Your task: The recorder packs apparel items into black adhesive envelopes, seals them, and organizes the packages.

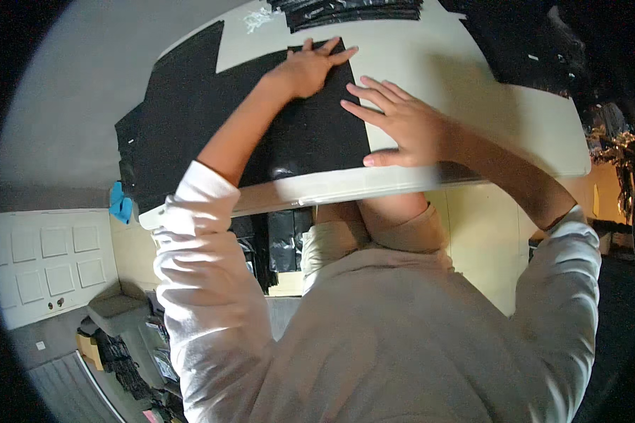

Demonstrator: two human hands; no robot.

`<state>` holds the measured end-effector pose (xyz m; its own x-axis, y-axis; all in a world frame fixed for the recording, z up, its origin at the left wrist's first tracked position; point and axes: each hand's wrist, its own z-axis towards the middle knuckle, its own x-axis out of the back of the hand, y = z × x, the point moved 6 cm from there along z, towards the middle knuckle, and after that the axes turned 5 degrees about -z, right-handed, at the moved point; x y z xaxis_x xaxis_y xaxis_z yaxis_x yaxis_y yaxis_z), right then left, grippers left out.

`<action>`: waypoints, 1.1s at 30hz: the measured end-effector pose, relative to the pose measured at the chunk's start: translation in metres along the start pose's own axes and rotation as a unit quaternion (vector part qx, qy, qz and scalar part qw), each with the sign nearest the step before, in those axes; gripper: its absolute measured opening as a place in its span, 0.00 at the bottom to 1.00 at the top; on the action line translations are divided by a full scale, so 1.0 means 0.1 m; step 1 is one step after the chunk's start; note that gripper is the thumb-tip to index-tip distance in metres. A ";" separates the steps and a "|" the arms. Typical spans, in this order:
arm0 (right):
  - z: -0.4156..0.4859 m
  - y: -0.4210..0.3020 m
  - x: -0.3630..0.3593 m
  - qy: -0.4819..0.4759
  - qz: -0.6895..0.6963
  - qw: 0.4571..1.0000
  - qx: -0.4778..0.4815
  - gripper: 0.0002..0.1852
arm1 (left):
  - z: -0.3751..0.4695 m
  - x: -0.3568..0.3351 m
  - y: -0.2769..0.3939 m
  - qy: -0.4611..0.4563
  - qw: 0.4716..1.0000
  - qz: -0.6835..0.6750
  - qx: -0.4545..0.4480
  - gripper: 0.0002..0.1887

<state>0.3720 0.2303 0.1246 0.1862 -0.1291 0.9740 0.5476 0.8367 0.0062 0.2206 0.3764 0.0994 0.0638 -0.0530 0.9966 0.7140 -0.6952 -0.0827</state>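
Black fabric (190,111) lies spread over the left part of a white table (402,47). My left hand (309,69) rests on the fabric near its far right corner, fingers spread and palm down. To the right, my right hand (402,119) is held with its fingers apart at the fabric's right edge, its thumb tip close to the near edge of the table. No object shows in either hand. Whether the right hand touches the fabric or the table cannot be told.
A stack of black items in shiny plastic (349,11) lies at the table's far side, beside a small white tangle (259,19). More black material (529,53) covers the far right. A blue item (120,203) hangs at the left corner. Black packages (283,243) sit below the table.
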 end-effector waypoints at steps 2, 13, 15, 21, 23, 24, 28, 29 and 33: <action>0.00 0.01 0.01 0.002 -0.002 1.000 -0.001 0.47 | 0.09 -0.02 -0.03 -0.039 0.999 0.010 0.021 0.57; -0.21 -0.12 0.20 -0.130 -0.010 0.990 0.049 0.62 | 0.22 -0.17 -0.04 -0.094 0.989 -0.019 0.113 0.59; -0.25 -0.13 0.22 -0.139 -0.009 0.986 0.090 0.54 | 0.23 -0.15 -0.04 -0.077 0.991 -0.012 0.112 0.59; -0.21 -0.13 0.32 -0.177 0.003 0.980 0.094 0.57 | 0.35 -0.06 0.01 -0.121 0.984 -0.028 0.131 0.59; -0.24 -0.09 0.33 -0.181 0.009 0.979 0.090 0.57 | 0.39 0.00 0.06 -0.133 0.984 -0.010 0.117 0.59; -0.23 -0.10 0.32 -0.182 0.018 0.979 0.094 0.57 | 0.40 -0.03 -0.02 -0.131 0.984 -0.007 0.122 0.59; -0.20 -0.09 0.35 -0.181 0.033 0.978 0.096 0.56 | 0.46 -0.07 -0.09 -0.143 0.988 0.015 0.063 0.67; -0.22 -0.07 0.35 -0.184 0.047 0.977 0.096 0.56 | 0.47 -0.04 -0.05 -0.159 0.985 0.029 0.061 0.72; -0.21 -0.07 0.28 -0.199 0.064 0.974 0.089 0.54 | 0.39 -0.07 -0.18 -0.148 0.985 -0.027 0.089 0.68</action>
<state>0.3902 0.2095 0.1471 -0.1055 0.1697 0.9798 0.3844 0.9157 -0.1172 0.2347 0.4167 0.0935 0.2048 0.2103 0.9559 0.8312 -0.5531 -0.0564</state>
